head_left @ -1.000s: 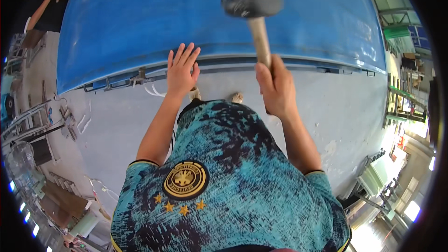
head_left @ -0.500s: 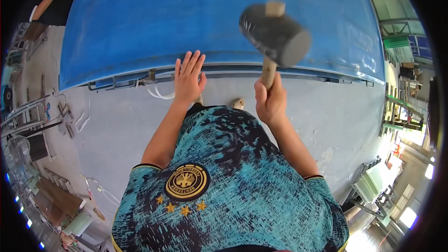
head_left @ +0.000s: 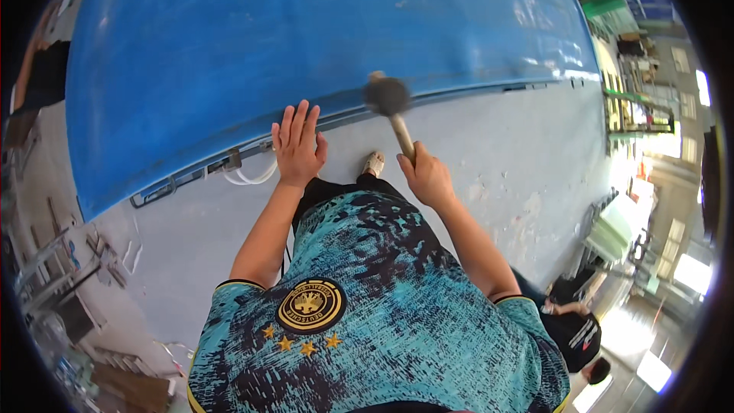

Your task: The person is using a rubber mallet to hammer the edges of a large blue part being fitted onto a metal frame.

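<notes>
Mallet in right hand has swung nearer the spread left hand.

We see a scuffed grey floor, a black-shirted co-worker at lower right, a pale green slab-like thing near them, and a brown board at lower left.

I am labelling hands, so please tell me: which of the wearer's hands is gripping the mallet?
The right hand, gripping the black mallet by its pale handle. The left hand is open at the blue panel, with no tool visible.
</notes>
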Available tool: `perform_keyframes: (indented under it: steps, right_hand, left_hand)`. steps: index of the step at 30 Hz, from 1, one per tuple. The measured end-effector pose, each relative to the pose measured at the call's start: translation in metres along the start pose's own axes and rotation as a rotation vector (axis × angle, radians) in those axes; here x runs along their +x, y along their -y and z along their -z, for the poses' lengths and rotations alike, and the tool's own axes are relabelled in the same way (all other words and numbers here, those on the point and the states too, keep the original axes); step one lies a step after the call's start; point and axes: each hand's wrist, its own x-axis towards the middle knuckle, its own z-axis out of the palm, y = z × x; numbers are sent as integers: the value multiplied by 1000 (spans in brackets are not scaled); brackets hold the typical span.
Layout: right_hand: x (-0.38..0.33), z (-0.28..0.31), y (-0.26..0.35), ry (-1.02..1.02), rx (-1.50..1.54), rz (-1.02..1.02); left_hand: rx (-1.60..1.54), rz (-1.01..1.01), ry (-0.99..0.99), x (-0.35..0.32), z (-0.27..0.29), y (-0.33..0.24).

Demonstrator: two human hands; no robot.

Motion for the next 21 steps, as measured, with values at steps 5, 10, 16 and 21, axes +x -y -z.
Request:
perform_keyframes:
  steps: [5, 10, 16, 21]
  right_hand:
    - [-29, 20, 22, -46, 238, -120]
    - [-39, -35, -39, -49, 277, -242]
    - [-56, -87, -51, 131, 406, -409]
    - [-61, -109, -74, 138, 418, -381]
  left_hand:
    - [62, -44, -61, -7, -17, 28]
    - [30, -70, -25, -11, -31, 45]
    - [136, -21, -10, 13, -10, 111]
    - [273, 200, 1, 51, -20, 168]
